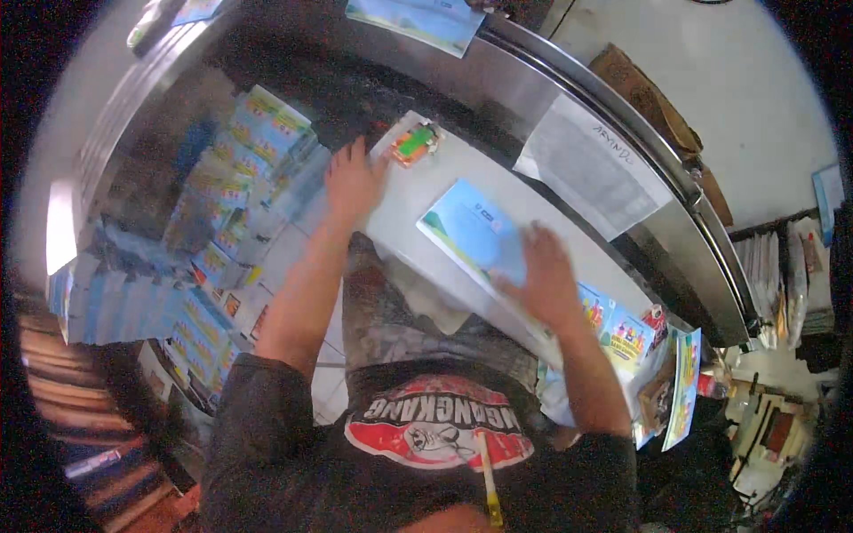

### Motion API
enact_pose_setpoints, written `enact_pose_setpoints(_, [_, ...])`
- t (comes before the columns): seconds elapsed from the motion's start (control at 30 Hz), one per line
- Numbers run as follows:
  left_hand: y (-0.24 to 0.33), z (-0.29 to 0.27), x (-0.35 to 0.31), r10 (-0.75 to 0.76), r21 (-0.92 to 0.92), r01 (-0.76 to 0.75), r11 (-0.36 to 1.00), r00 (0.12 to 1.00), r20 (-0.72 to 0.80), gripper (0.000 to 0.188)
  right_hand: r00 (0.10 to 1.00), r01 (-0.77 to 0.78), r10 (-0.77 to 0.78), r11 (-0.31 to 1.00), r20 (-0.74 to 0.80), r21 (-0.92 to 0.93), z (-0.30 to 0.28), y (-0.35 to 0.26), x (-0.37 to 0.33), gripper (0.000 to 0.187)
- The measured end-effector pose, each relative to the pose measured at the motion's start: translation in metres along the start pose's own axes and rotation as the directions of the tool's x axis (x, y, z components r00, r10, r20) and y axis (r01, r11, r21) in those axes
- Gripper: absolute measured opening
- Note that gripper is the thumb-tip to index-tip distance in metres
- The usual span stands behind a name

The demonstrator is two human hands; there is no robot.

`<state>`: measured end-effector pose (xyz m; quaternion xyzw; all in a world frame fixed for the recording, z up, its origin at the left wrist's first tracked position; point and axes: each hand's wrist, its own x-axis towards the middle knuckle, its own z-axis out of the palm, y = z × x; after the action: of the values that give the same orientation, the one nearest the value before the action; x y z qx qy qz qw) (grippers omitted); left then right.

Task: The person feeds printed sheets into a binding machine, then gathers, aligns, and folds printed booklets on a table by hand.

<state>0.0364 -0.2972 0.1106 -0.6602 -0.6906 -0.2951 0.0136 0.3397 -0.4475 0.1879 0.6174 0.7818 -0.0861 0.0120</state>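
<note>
A light blue booklet (466, 222) with a green corner lies at a slant on a narrow white work surface (400, 226). My right hand (544, 275), slightly blurred, is at the booklet's right end with thumb and fingers apart; whether it presses on the cover I cannot tell. My left hand (355, 182) rests at the left edge of the white surface, fingers stretched out, holding nothing visible. Just beyond it sits a small green and orange item (413, 147), its kind unclear. Colourful booklets (626, 338) lie beside my right forearm, partly hidden by it.
Stacks of printed booklets (235, 160) and blue-edged bundles (124, 302) fill the left side. A metal rail (569, 75) curves along the far side, with a handwritten paper sheet (595, 164) and another blue booklet (422, 22) on it. Cardboard (644, 98) stands behind.
</note>
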Motion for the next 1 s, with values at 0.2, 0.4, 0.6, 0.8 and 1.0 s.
enact_pose_setpoints(0.2, [0.007,0.003,0.004,-0.145,0.111,0.116,0.987,0.944,0.297,0.058,0.994,0.020,-0.022,0.999,0.103,0.025,0.035,-0.049,-0.069,0.068])
enact_pose_setpoints(0.4, [0.003,0.003,0.000,-0.235,-0.090,0.243,0.966,0.968,0.088,0.053,0.970,0.011,-0.036,0.994,0.239,0.106,-0.002,-0.033,-0.063,0.046])
enact_pose_setpoints(0.6, [0.002,0.000,-0.003,-0.203,-0.035,0.207,0.978,0.975,0.094,0.059,0.902,-0.064,-0.097,0.934,0.420,0.352,-0.046,0.008,-0.023,0.024])
enact_pose_setpoints(0.8, [0.007,-0.010,0.000,-0.197,0.002,0.200,0.980,0.965,0.171,0.057,0.923,0.015,-0.140,0.943,0.357,0.332,-0.047,0.006,-0.027,0.027])
enact_pose_setpoints(1.0, [0.008,0.000,0.004,-0.190,0.028,0.189,0.982,0.953,0.236,0.054,0.977,0.074,-0.104,0.984,0.187,0.160,0.026,-0.017,-0.065,0.041])
